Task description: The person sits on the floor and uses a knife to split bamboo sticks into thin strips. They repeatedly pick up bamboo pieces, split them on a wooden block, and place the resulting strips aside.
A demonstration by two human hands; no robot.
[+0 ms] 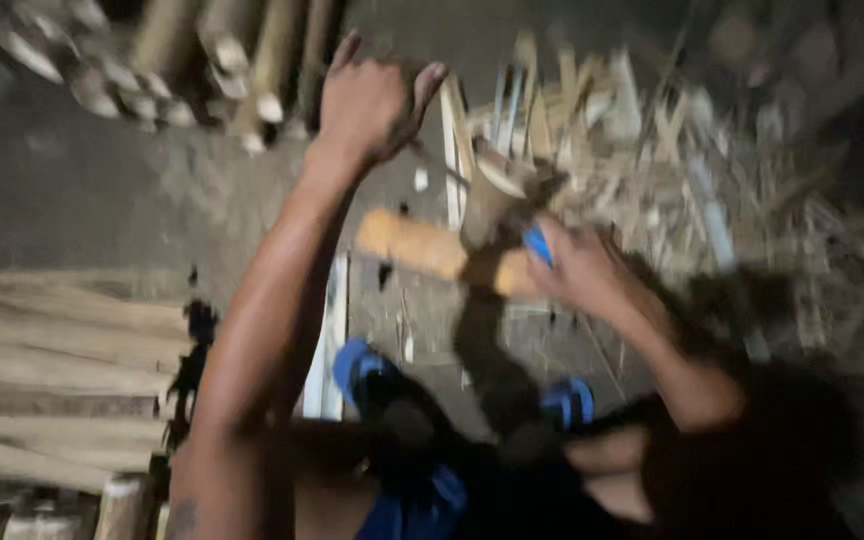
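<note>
Wooden block beside right hand (blurred); left hand raised, fingers spread.

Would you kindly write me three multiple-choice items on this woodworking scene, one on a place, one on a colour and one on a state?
1. Where do the flat wooden slats lie?
A. At the left of the picture
B. At the far right
C. On the person's lap

2. What colour is the object gripped in the right hand?
A. Red
B. Blue
C. Green

3. How is the left hand held?
A. Closed round a strip
B. Flat on the ground
C. Raised with fingers spread, gripping nothing visible

Answers:
1 A: the slats are stacked side by side along the left edge, while loose wood scraps fill the upper right.
2 B: a blue piece shows at the right hand's fingers, beside the orange-tan wooden block.
3 C: the left hand is lifted above the ground with the fingers apart, though the picture is blurred.
</note>
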